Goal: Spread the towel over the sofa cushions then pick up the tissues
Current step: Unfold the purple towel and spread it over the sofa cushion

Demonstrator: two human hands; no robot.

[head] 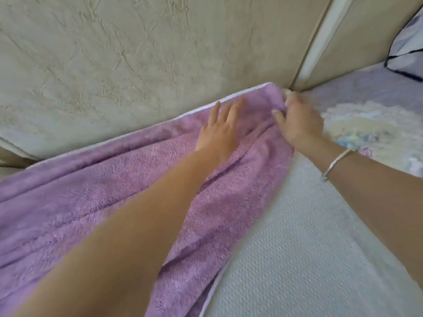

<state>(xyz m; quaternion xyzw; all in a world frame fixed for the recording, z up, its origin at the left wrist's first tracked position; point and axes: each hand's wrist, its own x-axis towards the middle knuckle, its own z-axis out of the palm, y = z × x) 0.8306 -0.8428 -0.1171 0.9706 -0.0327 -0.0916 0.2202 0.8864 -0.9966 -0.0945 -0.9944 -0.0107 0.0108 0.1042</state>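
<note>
A purple fluffy towel (pixel 96 202) lies wrinkled over the sofa seat, its far edge along the beige backrest (pixel 114 65). My left hand (pixel 219 129) rests flat on the towel near its far corner, fingers spread. My right hand (pixel 299 124) pinches the towel's far right corner close to the gap between the back cushions. A silver bangle (pixel 336 163) circles my right wrist. No tissues are in view.
A white textured seat cover (pixel 297 248) shows to the right of the towel. Beyond it lies a lilac floral quilt (pixel 366 115). A patterned pillow (pixel 409 51) with dark piping sits at the far right.
</note>
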